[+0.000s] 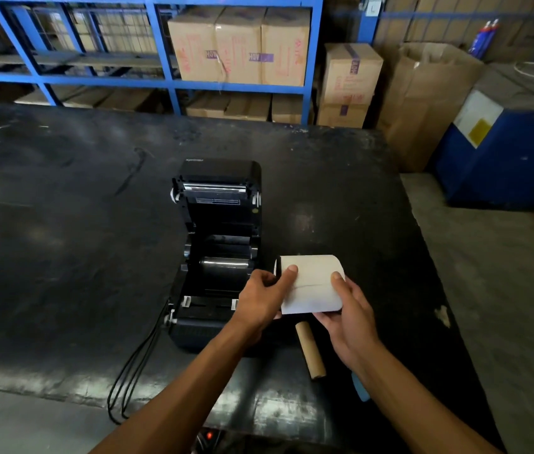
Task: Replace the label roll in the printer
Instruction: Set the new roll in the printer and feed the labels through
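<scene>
Beside the open printer (218, 257), both hands' grips clamp the white, full label roll (311, 283).

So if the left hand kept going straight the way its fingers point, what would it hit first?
The left hand points up and right and already touches the label roll, so the roll comes first. Past it, probably only bare table, though depth is unclear.

Both hands (264, 298) (347, 309) hold label roll (313, 285) beside open printer (216, 253).

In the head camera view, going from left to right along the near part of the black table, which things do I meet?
Black cables → open printer → left hand → label roll → right hand. The cardboard core overlaps these, so it is omitted.
</scene>
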`<state>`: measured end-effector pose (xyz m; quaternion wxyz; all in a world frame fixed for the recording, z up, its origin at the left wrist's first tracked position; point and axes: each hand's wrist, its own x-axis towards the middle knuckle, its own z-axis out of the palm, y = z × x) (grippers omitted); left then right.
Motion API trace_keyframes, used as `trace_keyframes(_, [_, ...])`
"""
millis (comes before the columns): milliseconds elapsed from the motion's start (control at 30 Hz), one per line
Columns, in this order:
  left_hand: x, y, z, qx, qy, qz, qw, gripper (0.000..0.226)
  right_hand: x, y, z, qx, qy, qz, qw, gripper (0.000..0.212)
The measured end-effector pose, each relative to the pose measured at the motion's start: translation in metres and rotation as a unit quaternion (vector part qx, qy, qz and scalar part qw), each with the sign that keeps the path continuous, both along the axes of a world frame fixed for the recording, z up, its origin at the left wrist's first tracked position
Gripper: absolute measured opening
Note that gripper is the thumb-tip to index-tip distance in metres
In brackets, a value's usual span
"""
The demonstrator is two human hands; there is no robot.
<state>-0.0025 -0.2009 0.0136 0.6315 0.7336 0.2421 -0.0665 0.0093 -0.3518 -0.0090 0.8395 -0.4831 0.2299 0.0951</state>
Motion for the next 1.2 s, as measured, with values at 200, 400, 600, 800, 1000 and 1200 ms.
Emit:
trace_keyframes(200, [-0.001,0.028,0.004,0.055,-0.069,0.039,0.995,0.050,0.009,0.047,0.019,-0.047,-0.064,0.001,0.997,0.032])
trace_keyframes(400, [-0.001,0.069,0.014,0.066,-0.114,0.055,0.990,0.038,0.015,0.104,0.030,-0.028,-0.098,0.014,0.995,0.031])
trace_keyframes(600, [-0.008,0.108,0.008,0.058,-0.143,0.062,0.986,0.037,0.010,0.145,0.029,-0.124,-0.146,0.058,0.980,0.036])
trace_keyframes(800, [-0.005,0.139,-0.007,0.099,-0.167,0.049,0.980,0.050,-0.001,0.168,0.010,-0.181,-0.114,0.063,0.975,0.038])
trace_keyframes(1000, [-0.005,0.149,-0.039,0.108,-0.136,0.024,0.985,0.055,-0.004,0.172,-0.008,-0.217,-0.085,0.052,0.971,0.040])
trace_keyframes(1200, [-0.012,0.147,-0.044,0.138,-0.111,0.044,0.983,0.052,-0.005,0.170,-0.018,-0.272,-0.073,0.056,0.958,0.039])
